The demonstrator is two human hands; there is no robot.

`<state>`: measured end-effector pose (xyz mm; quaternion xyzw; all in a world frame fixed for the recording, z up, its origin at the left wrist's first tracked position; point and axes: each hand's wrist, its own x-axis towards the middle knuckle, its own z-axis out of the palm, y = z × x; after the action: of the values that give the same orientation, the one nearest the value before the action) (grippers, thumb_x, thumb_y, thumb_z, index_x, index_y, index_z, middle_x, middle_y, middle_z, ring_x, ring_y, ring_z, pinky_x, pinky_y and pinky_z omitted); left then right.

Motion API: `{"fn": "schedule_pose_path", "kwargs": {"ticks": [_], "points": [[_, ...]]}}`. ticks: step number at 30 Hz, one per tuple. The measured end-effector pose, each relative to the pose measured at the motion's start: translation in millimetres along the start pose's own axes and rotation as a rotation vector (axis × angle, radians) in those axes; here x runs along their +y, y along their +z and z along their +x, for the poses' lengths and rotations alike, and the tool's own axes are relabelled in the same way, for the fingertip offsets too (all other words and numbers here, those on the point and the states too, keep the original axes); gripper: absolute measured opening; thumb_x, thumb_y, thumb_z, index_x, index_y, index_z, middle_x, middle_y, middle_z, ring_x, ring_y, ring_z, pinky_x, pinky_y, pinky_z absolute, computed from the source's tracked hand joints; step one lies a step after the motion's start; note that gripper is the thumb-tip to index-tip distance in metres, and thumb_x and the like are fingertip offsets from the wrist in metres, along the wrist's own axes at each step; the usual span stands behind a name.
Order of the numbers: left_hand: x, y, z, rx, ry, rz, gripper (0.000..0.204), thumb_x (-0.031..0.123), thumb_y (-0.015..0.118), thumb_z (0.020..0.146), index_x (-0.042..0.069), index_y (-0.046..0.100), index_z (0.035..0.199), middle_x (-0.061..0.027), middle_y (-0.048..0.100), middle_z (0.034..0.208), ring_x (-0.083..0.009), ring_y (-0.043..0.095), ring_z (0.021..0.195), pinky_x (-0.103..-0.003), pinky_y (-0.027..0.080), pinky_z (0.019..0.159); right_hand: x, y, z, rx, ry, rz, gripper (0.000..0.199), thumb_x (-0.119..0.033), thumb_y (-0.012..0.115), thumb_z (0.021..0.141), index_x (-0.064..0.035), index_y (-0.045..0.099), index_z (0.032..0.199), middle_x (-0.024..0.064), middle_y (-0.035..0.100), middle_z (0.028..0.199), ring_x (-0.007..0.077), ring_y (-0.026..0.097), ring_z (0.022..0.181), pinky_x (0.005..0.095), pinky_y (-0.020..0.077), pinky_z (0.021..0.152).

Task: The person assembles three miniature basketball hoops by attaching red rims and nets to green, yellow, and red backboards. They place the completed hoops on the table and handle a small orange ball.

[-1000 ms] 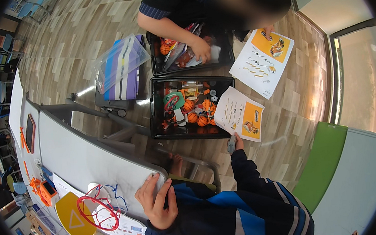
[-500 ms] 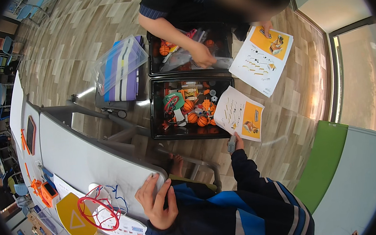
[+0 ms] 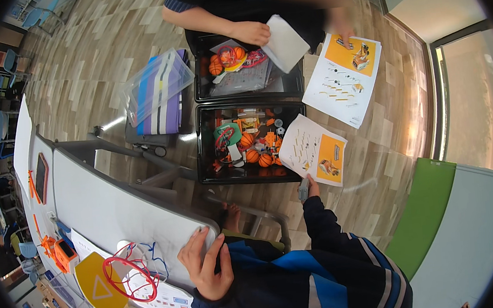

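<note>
My left hand (image 3: pixel 206 264) rests flat on the rounded edge of the white table (image 3: pixel 110 207), fingers apart and holding nothing. My right hand (image 3: pixel 312 189) reaches down toward the floor and grips a small grey part (image 3: pixel 303 189). It sits just below an instruction sheet (image 3: pixel 315 157) with an orange picture. That sheet overlaps the right rim of a black tray (image 3: pixel 210 177) filled with orange balls and small building parts.
Across the floor another person's hand (image 3: pixel 252 33) holds a white sheet (image 3: pixel 285 42) over a second black tray (image 3: pixel 296 85). A larger instruction sheet (image 3: pixel 342 78) lies to the right, a clear lidded box (image 3: pixel 159 91) to the left. A red hoop (image 3: pixel 130 270) and yellow board (image 3: pixel 96 284) lie on the table.
The other person has lifted a white sheet above the far tray. My own two hands have stayed where they were.
</note>
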<state>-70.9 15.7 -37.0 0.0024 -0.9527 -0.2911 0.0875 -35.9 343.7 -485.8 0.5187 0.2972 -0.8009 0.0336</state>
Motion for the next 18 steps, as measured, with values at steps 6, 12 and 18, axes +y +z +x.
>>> {"fn": "schedule_pose_path", "kwargs": {"ticks": [6,12,18], "points": [[1,-2,1,-0.009,0.008,-0.002,0.028,0.001,0.073,0.076,0.008,0.074,0.104,-0.0122,0.063,0.124,-0.0330,0.058,0.117,-0.041,0.038,0.098,2,4,-2,0.006,-0.122,-0.106,0.035,-0.041,0.063,0.094,-0.0065,0.064,0.100,0.0065,0.061,0.067,0.0228,0.060,0.052,0.0357,0.0489,0.046],[2,-2,0,0.007,0.014,-0.023,0.031,0.001,0.074,0.076,0.009,0.074,0.106,-0.0116,0.063,0.125,-0.0319,0.059,0.116,-0.040,0.038,0.098,-5,22,-25,-0.066,-0.123,-0.256,0.046,-0.043,0.062,0.095,-0.0015,0.064,0.114,0.0056,0.059,0.067,0.0200,0.059,0.051,0.0319,0.0480,0.047],[1,-4,0,-0.027,-0.012,-0.033,0.029,-0.003,0.073,0.076,0.006,0.074,0.104,-0.0122,0.062,0.126,-0.0334,0.055,0.121,-0.040,0.040,0.102,-15,53,-45,-0.114,-0.031,-0.169,0.053,-0.045,0.061,0.096,0.0007,0.062,0.124,0.0051,0.059,0.067,0.0176,0.057,0.052,0.0300,0.0452,0.046]]}}
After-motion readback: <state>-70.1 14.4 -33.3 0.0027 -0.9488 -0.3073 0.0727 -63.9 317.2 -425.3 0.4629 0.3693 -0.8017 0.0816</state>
